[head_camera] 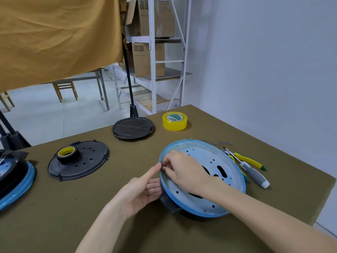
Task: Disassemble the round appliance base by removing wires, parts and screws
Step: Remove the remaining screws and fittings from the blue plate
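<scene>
Round blue appliance base (215, 181) tilted on the table (109, 207) at four o'clock, right hand (184, 170) pinching something small at its nine o'clock rim — left hand (142, 190) beside it, fingers straight, thumb touching the rim

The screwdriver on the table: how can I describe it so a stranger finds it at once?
Start at the blue round base under the hands on the olive table. Just right of its rim lies the screwdriver, with a grey and white handle. The pliers beside it have yellow and green handles instead.
</scene>
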